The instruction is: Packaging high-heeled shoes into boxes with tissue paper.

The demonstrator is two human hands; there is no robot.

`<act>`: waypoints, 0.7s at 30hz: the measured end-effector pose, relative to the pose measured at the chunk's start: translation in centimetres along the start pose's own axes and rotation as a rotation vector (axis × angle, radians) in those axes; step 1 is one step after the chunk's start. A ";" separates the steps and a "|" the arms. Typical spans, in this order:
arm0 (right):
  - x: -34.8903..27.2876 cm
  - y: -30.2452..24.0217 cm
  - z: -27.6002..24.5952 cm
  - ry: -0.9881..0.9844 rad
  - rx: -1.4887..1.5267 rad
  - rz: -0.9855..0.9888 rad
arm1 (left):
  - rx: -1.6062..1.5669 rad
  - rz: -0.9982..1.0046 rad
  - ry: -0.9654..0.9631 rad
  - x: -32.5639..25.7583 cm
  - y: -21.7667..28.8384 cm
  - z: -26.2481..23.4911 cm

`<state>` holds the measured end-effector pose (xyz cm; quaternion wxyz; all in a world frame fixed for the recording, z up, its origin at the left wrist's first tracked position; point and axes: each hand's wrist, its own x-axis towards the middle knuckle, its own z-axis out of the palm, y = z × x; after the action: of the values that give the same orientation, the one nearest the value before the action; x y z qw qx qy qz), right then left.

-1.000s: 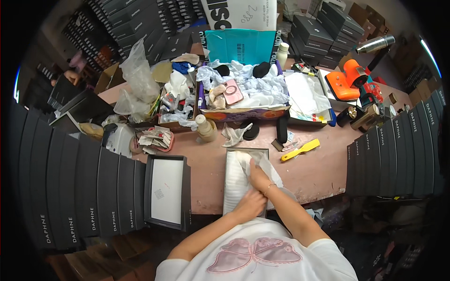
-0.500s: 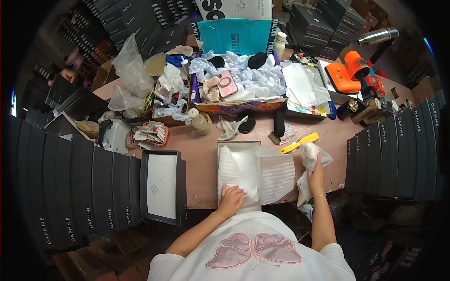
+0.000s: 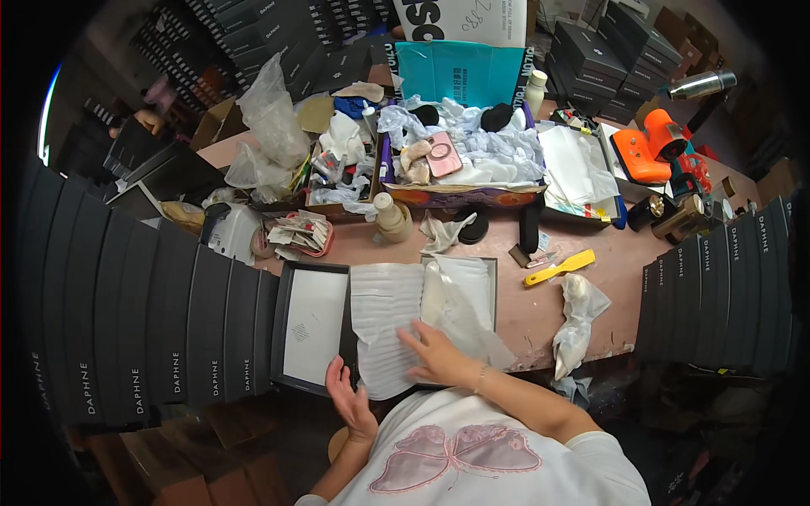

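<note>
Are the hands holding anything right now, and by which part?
Nothing is gripped. The right hand lies flat on the tissue paper in the box; the left hand is open at its near edge.

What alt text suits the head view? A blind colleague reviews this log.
A person's right hand presses white tissue paper in an open dark box on a cluttered pink table; the left hand rests open beside the box lid.

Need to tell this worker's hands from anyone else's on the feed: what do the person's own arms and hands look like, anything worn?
Both hands are bare, no gloves. The right hand has a thin bracelet at the wrist; the left hand shows nothing worn. The forearms are uncovered up to short white sleeves of a T-shirt with a pink butterfly print on the chest.
</note>
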<state>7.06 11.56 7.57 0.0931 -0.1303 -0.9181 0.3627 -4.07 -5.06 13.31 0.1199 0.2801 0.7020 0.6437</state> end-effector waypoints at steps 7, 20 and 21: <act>-0.1 3.4 1.1 -0.010 0.191 0.441 | 0.298 -0.043 -0.396 -0.3 -6.3 4.7; -7.1 8.0 -4.8 0.328 0.389 0.700 | -0.603 -0.769 -0.484 4.9 -17.7 9.1; -6.7 7.0 -6.3 0.363 0.439 0.662 | -0.646 -0.817 -0.504 5.4 -17.6 9.3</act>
<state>16.24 18.48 6.76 0.1574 -0.4563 -0.6966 0.5307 -7.73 5.44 -4.11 0.6016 0.0801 0.4709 0.6403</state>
